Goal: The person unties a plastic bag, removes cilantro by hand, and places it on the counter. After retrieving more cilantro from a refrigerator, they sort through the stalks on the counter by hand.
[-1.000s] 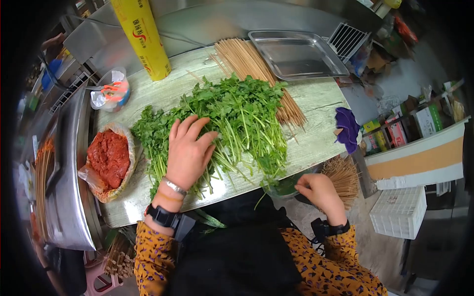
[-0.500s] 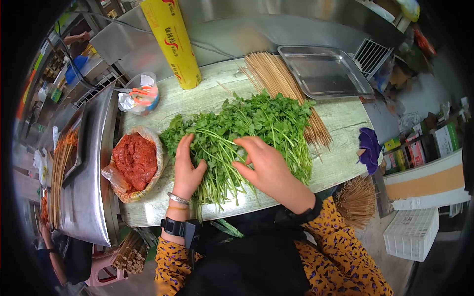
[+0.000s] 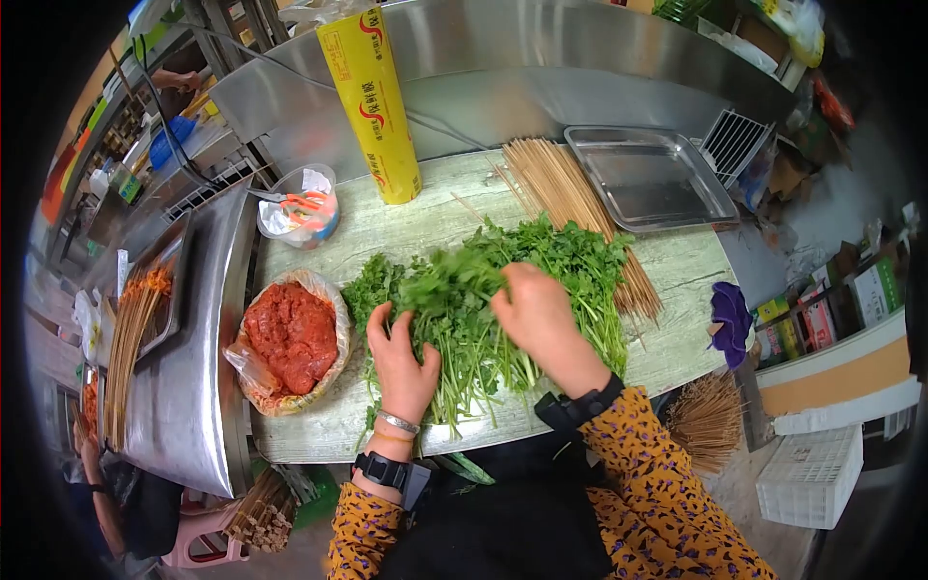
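A wide heap of leafy green herbs (image 3: 570, 261) lies across the pale wooden board (image 3: 677, 329), stems toward me. My left hand (image 3: 400, 367) is at the heap's left part, fingers spread, palm facing the stems. My right hand (image 3: 538, 314) is over the middle of the heap, its fingers closed on some of the herbs, whose leafy tops are blurred by motion. Left of my left hand stands a plastic-lined bowl of red minced meat (image 3: 290, 333). Behind the heap on the right, a bundle of wooden skewers (image 3: 561, 179) touches the leaves.
A yellow box (image 3: 372, 111) stands upright at the back, beside a tub with orange-handled scissors (image 3: 307, 208). An empty metal tray (image 3: 650, 179) sits back right, a purple cloth (image 3: 730, 319) at the right edge. Skewered food (image 3: 135, 333) lies left, near another person's hand (image 3: 87, 445).
My right hand has gone from open to closed on some herbs, which now blur with motion. My left hand stays spread. The whole view has shifted, with the table lower and further right.
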